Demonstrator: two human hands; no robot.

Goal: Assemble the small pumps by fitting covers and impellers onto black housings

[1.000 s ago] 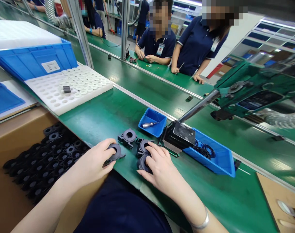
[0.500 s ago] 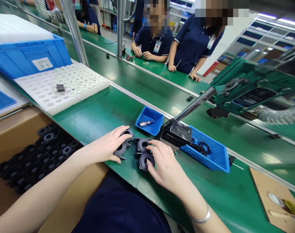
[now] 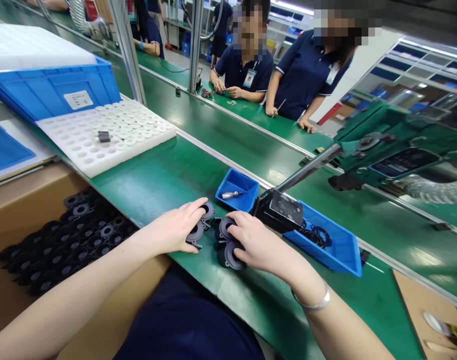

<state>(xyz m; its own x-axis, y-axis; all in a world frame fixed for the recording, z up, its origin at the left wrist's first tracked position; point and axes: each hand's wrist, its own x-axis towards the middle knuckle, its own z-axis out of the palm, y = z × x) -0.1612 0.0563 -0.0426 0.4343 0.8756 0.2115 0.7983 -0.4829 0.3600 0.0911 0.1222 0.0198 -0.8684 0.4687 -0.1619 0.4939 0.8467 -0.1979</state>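
Head view: the left hand (image 3: 173, 229) lies fingers-down on the green surface (image 3: 164, 175), its fingertips pinching a black ring-shaped housing (image 3: 195, 233) that sits tilted against a second housing (image 3: 207, 210) just beyond it at about 1 o'clock. The right hand (image 3: 256, 245) is curled, fingers pressed onto another pair: a near housing (image 3: 231, 258) under the knuckles and a far housing (image 3: 224, 227) touching it at 12 o'clock.

Each piece is a matte black plastic disc with a round central bore, a raised collar and small lugs at the rim; they look rigid and light. As a judgement, the work is at an early stage: only four pieces lie out near the surface's front edge, while a cardboard box (image 3: 21, 200) at 9 o'clock of the hands holds a large heap of loose black housings (image 3: 63, 245) not yet taken out.

At 1 o'clock of the right hand stands a small blue bin (image 3: 247, 197) with a metal tool inside, then a black press base (image 3: 281, 212) and a longer blue tray (image 3: 341, 250) holding dark rings. A white foam tray (image 3: 100, 150) lies far off at 10 o'clock.
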